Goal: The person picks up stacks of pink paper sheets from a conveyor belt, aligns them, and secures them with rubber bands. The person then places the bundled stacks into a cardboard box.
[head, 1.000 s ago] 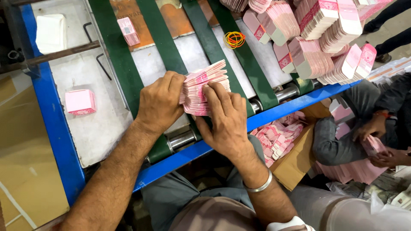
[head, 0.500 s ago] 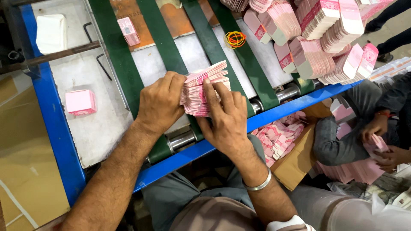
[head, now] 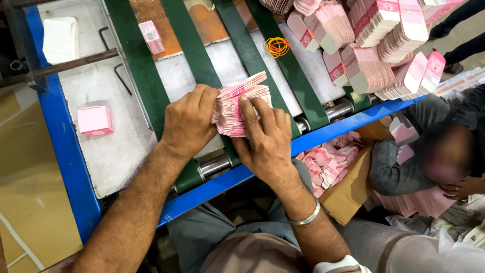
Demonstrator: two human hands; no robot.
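A fanned stack of flat pink cartons [head: 241, 99] lies on a machine table crossed by green belts [head: 192, 48]. My left hand [head: 189, 121] grips the stack's left end, thumb side pressed against it. My right hand [head: 265, 136] covers its lower right side, fingers spread over the top edges. A silver bangle sits on my right wrist. Both hands hold the stack together just above the metal rollers [head: 217, 164] at the table's blue front rail [head: 323, 136].
Several more pink carton stacks [head: 374, 35] lean at the far right. Orange rubber bands [head: 277, 46] lie between belts. A pink box [head: 95, 120] and a single carton [head: 152, 37] rest at left. A seated person [head: 434, 151] works beside a cardboard box of cartons [head: 331, 164].
Both hands stay on the stack; the fingers have shifted only slightly, squaring the cartons. Nothing else has moved.
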